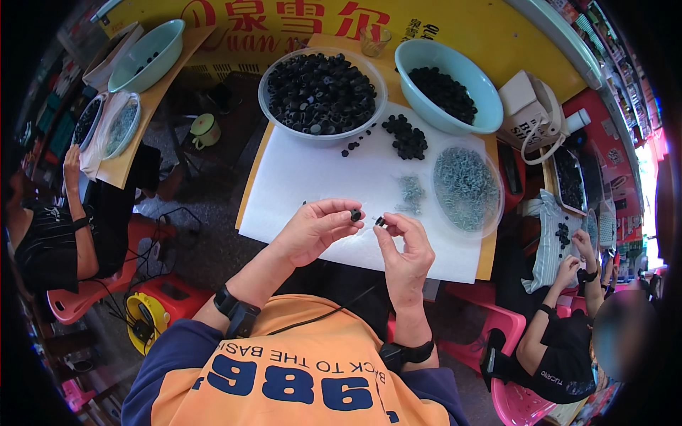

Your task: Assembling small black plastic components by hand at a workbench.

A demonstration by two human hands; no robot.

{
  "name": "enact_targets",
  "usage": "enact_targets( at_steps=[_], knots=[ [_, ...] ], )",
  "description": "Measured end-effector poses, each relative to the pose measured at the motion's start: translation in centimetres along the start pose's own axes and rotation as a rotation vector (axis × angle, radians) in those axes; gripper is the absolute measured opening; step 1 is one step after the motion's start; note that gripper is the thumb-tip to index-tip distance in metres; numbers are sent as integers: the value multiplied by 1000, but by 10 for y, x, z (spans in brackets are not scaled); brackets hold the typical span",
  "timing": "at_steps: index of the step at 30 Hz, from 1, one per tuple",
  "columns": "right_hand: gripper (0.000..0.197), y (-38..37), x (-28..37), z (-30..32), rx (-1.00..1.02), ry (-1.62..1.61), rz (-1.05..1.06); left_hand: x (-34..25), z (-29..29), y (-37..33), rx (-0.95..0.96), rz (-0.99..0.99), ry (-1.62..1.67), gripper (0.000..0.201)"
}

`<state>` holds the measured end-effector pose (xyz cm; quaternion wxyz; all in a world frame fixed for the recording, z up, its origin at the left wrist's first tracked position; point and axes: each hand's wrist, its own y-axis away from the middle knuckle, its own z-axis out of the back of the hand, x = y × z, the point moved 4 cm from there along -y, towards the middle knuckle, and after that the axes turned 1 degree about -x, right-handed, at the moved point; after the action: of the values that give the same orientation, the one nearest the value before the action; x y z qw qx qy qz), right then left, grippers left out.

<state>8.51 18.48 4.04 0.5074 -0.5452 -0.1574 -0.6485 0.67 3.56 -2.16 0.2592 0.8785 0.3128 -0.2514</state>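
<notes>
The left hand (310, 231), fingers pinched, held a small round black piece (355, 214); the right hand (406, 248) pinched a small dark piece (380, 221), both above the white-covered worktop (305, 181). Steady, squared alignment appeared advisable.

The white-topped table (284, 195) bears a clear tub (320, 139), blue bowl (426, 57), oval tray (465, 233), black pieces (406, 136) and metal bits (410, 194)

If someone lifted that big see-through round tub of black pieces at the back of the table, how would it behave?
The tub would probably feel heavy, since black pieces fill much of it. Tilting it could well spill some, as they lie loose with no lid over them. Its wall looks like translucent plastic, so it may flex a little.
</notes>
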Motion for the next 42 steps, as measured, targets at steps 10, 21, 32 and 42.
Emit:
enact_targets(
  at_steps=[10,21,32,42],
  knots=[
    [23,-8,9,2,56,48,95,5,2,0,5,159,146,25],
    [25,-8,13,-7,156,23,121,3,5,1,-5,115,33,23],
    [24,-8,14,-12,183,79,175,4,4,-1,-2,80,18,23],
    [25,-6,10,-11,214,88,173,6,5,-1,43,23,-60,24]
  ],
)
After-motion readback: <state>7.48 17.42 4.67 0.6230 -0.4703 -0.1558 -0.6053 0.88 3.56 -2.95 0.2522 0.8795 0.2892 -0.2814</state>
